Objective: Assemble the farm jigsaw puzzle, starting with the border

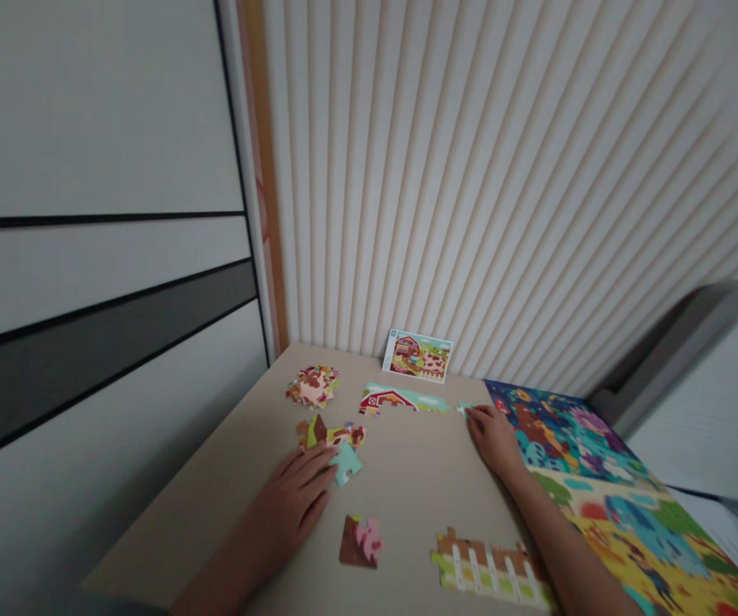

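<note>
The right hand (493,436) is at the right end of the barn strip (403,396), a joined row of jigsaw pieces with a red barn roof and teal sky. Its fingers are bent and close together on a pale-blue jigsaw piece (463,409) that lies just beside the strip with a narrow gap between; whether they pinch or only press it, I cannot tell.

The left hand (301,492) lies to the left of the barn strip and nearer the person, fingers stretched out and close together. Their tips touch a teal jigsaw piece (346,463) and reach the edge of a mixed heap of jigsaw pieces (336,435); a firm grip cannot be made out.

Left of the barn strip is a second pile of jigsaw pieces (314,387), mostly pink and brown on top. Just behind the strip, the farm picture card (418,356) leans against the pleated curtain (439,171). Well in front of the strip on the table (407,479) lie a pig section (361,541) and, farther right, a white-fence section (487,569), partly hidden by the right forearm. Right of the strip, beyond the right hand, are a dark-blue jigsaw picture (561,436) and, nearer the person, a yellow one (651,539)
</note>
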Motion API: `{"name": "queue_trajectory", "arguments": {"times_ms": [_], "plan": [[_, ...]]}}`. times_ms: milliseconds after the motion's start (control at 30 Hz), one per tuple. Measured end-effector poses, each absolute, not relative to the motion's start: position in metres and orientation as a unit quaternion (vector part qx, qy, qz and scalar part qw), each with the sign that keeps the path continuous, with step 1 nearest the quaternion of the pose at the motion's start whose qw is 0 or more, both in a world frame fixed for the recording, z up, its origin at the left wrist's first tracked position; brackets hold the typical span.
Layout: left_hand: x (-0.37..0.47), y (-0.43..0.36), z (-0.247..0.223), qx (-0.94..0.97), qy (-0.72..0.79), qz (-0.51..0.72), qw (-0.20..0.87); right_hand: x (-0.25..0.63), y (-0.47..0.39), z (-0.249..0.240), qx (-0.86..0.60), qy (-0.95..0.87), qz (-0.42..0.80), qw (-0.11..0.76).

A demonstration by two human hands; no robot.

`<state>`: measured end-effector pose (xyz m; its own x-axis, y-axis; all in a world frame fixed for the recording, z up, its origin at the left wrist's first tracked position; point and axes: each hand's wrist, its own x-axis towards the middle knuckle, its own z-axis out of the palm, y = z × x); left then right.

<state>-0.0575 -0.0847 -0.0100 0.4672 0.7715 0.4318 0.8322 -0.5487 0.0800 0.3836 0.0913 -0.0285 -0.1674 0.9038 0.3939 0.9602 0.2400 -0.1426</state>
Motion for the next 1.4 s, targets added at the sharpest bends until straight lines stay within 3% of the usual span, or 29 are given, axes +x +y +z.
{"name": "queue_trajectory", "arguments": {"times_ms": [533,800,1100,1233,1400], "plan": [[-0.066,-0.079,-0.034,-0.758,-0.595,-0.256,0.074,0.377,0.084,-0.022,-0.619,-0.753,-0.064,0.213],[-0.065,-0.078,-0.027,-0.728,-0.618,-0.297,0.007,0.380,0.088,-0.024,-0.619,-0.755,-0.060,0.208],[-0.065,-0.084,0.000,-0.621,-0.643,-0.401,-0.202,0.384,0.091,-0.028,-0.611,-0.760,-0.073,0.209],[-0.060,-0.073,0.033,-0.582,-0.580,-0.460,-0.338,0.384,0.092,-0.029,-0.607,-0.763,-0.073,0.212],[-0.025,-0.018,0.051,-0.581,-0.487,-0.487,-0.434,0.379,0.086,-0.022,-0.609,-0.762,-0.061,0.211]]}}
